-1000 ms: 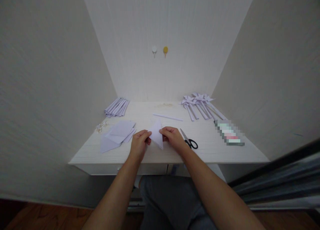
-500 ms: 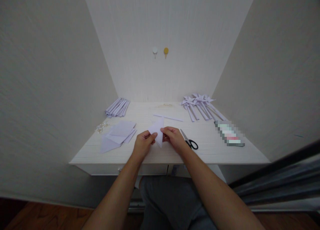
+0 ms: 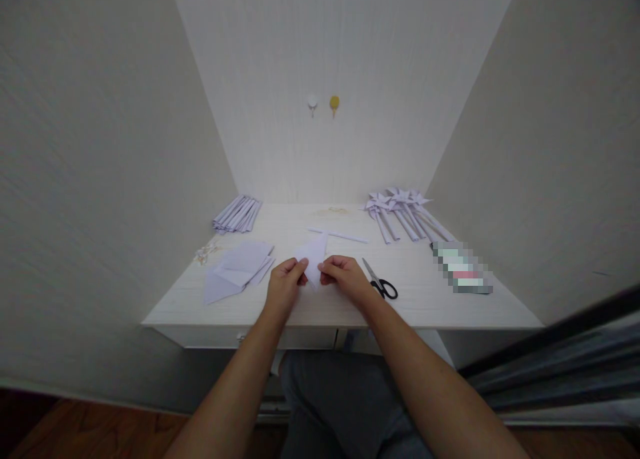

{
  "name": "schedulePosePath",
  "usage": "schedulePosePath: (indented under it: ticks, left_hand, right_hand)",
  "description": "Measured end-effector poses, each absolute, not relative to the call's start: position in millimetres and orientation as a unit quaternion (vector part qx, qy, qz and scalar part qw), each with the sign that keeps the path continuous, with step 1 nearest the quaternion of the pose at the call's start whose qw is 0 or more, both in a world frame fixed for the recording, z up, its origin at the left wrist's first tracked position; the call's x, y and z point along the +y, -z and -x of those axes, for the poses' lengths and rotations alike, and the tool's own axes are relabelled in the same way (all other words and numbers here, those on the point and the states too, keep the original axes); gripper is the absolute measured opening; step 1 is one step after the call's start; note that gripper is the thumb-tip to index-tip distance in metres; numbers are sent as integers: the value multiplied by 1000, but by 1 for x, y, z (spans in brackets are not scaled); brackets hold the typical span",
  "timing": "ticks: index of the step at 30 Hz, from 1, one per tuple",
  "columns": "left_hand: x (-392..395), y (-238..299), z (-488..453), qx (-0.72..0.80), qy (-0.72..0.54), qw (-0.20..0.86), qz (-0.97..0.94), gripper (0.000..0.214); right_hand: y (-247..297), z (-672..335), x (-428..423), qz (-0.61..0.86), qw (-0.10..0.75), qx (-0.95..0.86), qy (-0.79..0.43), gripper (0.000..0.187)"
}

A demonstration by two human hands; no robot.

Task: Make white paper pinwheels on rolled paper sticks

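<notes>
A folded white sheet of paper (image 3: pixel 314 251) is held between my two hands above the front middle of the table. My left hand (image 3: pixel 289 278) pinches its left side, thumb on top. On the other side my right hand (image 3: pixel 343 272) grips the lower right edge between thumb and fingers. Just right of my right hand lie scissors (image 3: pixel 380 282) with black handles, blades pointing away from me. Behind the folded paper rests a thin rolled paper stick (image 3: pixel 340 236). Loose white paper sheets (image 3: pixel 237 269) are spread left of my left hand.
Rolled paper sticks (image 3: pixel 237 214) are piled at the back left, near small pale bits (image 3: pixel 205 251). Several paper pinwheels (image 3: pixel 400 209) on sticks lie at the back right. A blurred-out flat object (image 3: pixel 461 269) is at the right. Walls enclose the white table (image 3: pixel 425 306) on three sides.
My fingers have shifted slightly on the folded paper, the right thumb moving a little left and down its edge. The whole view has drifted slightly.
</notes>
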State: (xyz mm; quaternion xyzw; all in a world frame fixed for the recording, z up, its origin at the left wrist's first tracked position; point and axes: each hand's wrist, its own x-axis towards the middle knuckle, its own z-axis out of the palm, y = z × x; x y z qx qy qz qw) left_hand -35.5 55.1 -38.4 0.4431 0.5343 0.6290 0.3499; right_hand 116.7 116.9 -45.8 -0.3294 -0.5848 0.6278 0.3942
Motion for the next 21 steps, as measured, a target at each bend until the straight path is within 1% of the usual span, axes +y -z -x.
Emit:
schedulePosePath:
  ticks: [9,14,17,21]
  left_hand:
    - [63,49,38,495,-700,365,-363,25]
    - [63,48,37,469,-728,384,-321,27]
    - [62,45,37,461,-738,390,-301,28]
    - [59,41,36,454,-740,402,-289,22]
  right_hand:
    - [48,-118,117,330,383,-604,-616,31]
    - [47,-117,114,321,360,-629,-610,29]
    - [49,-117,115,327,373,-623,-605,29]
    - [52,-116,119,343,399,-608,-595,32]
